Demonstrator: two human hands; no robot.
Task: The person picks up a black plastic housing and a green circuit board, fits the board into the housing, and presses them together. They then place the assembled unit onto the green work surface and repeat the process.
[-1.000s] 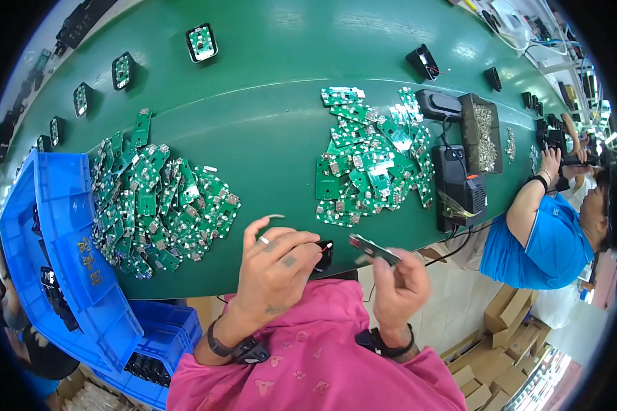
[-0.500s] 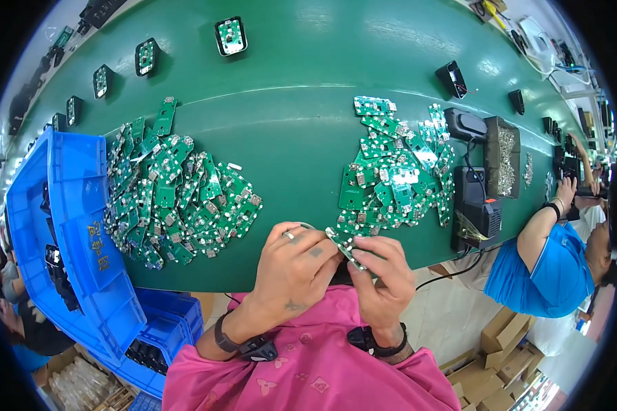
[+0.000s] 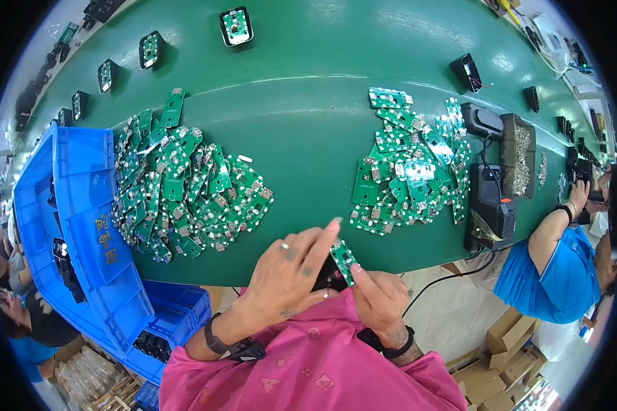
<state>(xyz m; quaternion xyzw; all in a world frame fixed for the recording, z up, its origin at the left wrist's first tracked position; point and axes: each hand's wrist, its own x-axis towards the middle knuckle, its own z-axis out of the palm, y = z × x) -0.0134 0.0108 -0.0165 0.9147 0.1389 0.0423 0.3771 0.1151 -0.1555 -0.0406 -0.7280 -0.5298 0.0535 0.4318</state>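
Observation:
Between the two piles, at the table's near edge, my right hand [image 3: 379, 296] pinches a small green circuit board [image 3: 343, 261] by its lower end. My left hand [image 3: 291, 270] is just left of the board, its index finger stretched upward and its thumb apart. A dark object [image 3: 332, 279] shows partly between my hands, below the board; what it is and what bears it are hidden. A large pile of green circuit boards [image 3: 178, 185] lies to the left. A second pile of circuit boards [image 3: 408, 168] lies to the right.
Blue plastic bins [image 3: 82, 171] stand at the left edge. Black housings with boards [image 3: 236, 27] sit along the far left; an open black housing [image 3: 466, 72] is far right. Beside the right pile are a black corded device [image 3: 488, 205] and a tray of small parts [image 3: 519, 154]. A co-worker [image 3: 545, 270] sits at right.
My left hand has opened off the board, its index finger now pointing up. My right hand has lowered slightly and turned the board so its face shows. The whole view has shifted a little.

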